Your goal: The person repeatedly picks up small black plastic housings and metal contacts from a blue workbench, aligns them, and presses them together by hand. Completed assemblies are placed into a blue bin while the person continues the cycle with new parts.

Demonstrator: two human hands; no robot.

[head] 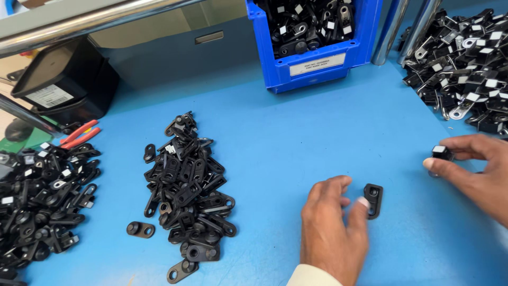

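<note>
Left hand (333, 222) partly hides bracket (373, 200).

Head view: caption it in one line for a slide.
Left hand touches a black plastic bracket on the blue table; right hand pinches a small black part.

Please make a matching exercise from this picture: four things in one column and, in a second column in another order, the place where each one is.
Things:
1. blue bin
2. red-handled pliers
3. single black bracket
4. small black part with a white square

Places:
a. held in the fingertips of the right hand
b. at the back of the blue table, full of black parts
c. on the table at the fingertips of the left hand
d. at the left, above a pile of black parts

Pairs: 1-b, 2-d, 3-c, 4-a
</note>
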